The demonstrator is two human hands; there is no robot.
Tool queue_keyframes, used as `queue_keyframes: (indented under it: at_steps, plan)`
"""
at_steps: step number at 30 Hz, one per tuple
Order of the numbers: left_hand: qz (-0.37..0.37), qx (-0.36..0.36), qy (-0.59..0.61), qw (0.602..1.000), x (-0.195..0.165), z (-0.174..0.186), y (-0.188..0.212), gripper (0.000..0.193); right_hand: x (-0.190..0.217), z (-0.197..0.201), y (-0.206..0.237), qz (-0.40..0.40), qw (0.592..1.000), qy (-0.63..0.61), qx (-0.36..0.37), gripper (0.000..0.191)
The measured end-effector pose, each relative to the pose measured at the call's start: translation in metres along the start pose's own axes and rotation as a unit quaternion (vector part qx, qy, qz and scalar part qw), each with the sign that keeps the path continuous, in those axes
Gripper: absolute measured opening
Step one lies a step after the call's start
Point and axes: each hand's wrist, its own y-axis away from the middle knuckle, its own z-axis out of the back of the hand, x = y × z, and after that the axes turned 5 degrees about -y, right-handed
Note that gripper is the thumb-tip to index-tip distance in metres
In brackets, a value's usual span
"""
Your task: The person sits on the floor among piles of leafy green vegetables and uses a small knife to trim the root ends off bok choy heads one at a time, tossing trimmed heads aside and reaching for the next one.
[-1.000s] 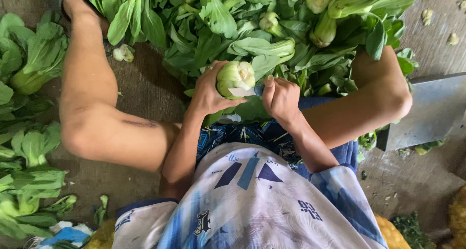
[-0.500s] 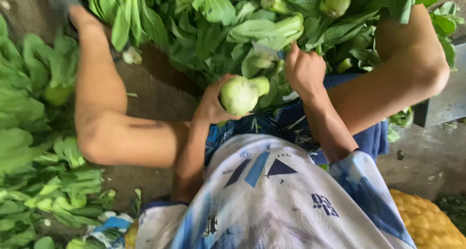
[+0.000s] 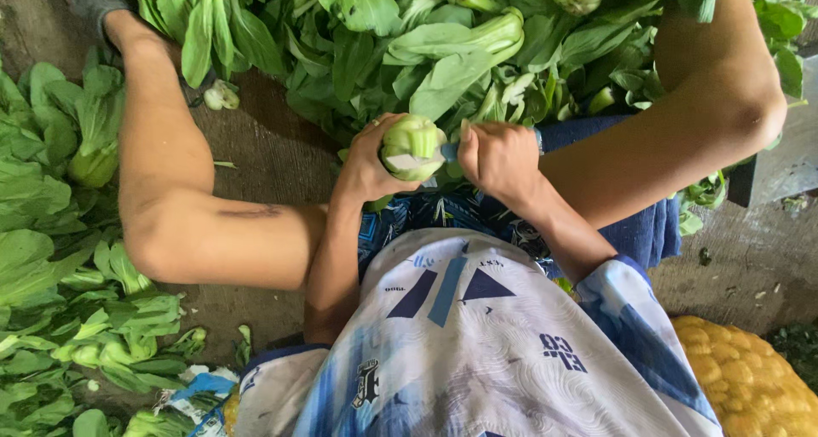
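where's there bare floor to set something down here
Bare floor shows between the left knee and the big pile of greens ahead. Another patch lies right of the right leg, above the yellow mesh sack. The far left is crowded with more greens.

Two bare hands, left [image 3: 368, 163] and right [image 3: 500, 160]; one bok choy head [image 3: 411, 145] held between them; one knife blade [image 3: 411, 162] across it; two heaps of bok choy, ahead [image 3: 409, 37] and left [image 3: 60, 258]; one yellow mesh sack [image 3: 737, 377].
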Motion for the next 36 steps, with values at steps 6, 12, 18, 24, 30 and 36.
queue_keyframes:
  at_steps: [6,12,18,24,30,36]
  plan:
    - [0.022,0.028,0.124,0.992,-0.002,-0.004,0.013,0.090,-0.048,-0.008,-0.002,-0.125,0.989,0.063,-0.053,0.037]
    - [0.036,-0.059,0.396,0.916,0.002,-0.026,-0.004,0.095,-0.042,-0.038,0.024,-0.170,0.854,-0.489,0.052,0.042]
    - [0.265,-0.203,0.242,0.911,0.044,-0.020,-0.032,0.067,-0.045,-0.066,-0.001,-0.280,0.772,-0.563,-0.094,0.076]
    - [0.156,-0.368,-0.322,0.858,0.047,0.025,-0.055,0.076,-0.068,0.002,-0.053,-0.282,0.793,-0.507,-0.189,0.047]
    - [0.115,0.028,0.305,0.945,0.033,-0.015,-0.073,0.092,-0.025,0.007,-0.073,-0.099,0.910,-0.400,-0.042,0.047]
    - [0.251,-0.155,0.506,0.811,0.053,-0.019,-0.051,0.062,0.000,0.032,-0.082,-0.200,0.842,-0.495,-0.074,0.030]
